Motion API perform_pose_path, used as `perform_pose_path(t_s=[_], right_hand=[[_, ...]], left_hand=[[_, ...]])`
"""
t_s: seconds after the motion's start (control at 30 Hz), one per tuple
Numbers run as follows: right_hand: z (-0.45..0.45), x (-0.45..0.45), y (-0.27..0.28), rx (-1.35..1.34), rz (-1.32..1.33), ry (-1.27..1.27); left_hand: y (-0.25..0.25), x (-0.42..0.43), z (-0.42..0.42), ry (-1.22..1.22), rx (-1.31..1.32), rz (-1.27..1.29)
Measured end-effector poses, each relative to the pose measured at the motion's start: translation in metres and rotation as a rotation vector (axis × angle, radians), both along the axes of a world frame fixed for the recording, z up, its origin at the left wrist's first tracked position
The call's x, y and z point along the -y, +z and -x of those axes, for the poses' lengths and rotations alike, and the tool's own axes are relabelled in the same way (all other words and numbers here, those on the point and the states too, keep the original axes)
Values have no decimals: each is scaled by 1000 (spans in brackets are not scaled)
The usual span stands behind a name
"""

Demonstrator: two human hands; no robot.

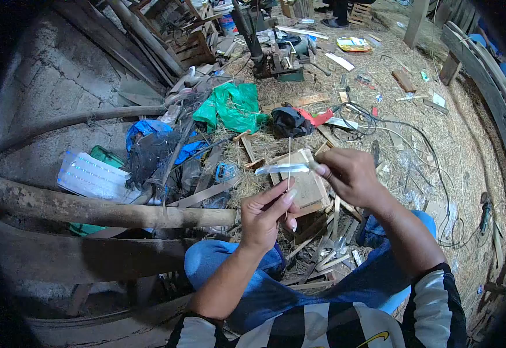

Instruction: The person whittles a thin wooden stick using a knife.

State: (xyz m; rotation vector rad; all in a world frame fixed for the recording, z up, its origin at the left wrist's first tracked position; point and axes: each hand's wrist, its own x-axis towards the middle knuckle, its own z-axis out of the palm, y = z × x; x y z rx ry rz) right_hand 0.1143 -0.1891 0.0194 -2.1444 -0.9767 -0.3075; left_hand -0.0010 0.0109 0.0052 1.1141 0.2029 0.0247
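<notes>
My left hand [264, 214] pinches a thin, upright stick [289, 152] between thumb and fingers. In my right hand [348, 177] is a knife, its handle mostly hidden by the fingers. The pale knife blade [285, 168] points left and crosses the stick above my left fingertips; whether it touches the stick I cannot tell. Below and behind both hands sits a wooden box or block [308, 191] with a pale flat top.
Wood strips [325, 261] litter the ground between my knees. A bamboo pole [108, 209] runs in from the left. Beyond my hands lie a green plastic bag [230, 107], a red-and-black tool [305, 120] and a dark cable [403, 124]. Another person's foot [335, 23] shows at the top.
</notes>
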Motion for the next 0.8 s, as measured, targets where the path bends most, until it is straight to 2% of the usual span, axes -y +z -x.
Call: perform_pose_path(t_s=[0.17, 0.23, 0.3, 0.4, 0.5, 0.67, 0.8], right_hand=[[6, -2, -2, 37, -34, 11], [20, -7, 5, -31, 66, 164], [17, -6, 4, -47, 85, 146], [-3, 1, 0, -22, 24, 9], [-4, 1, -4, -2, -11, -12], [18, -10, -7, -25, 54, 136], [10, -6, -8, -40, 83, 104]], left_hand=[[-1, 1, -2, 3, -2, -20], [-2, 0, -3, 5, 7, -54], [-4, 1, -2, -5, 37, -134], [-5, 3, 0, 22, 30, -98], [-3, 3, -1, 38, 18, -124], [-1, 8, -1, 55, -3, -166], [-6, 4, -1, 56, -6, -95]])
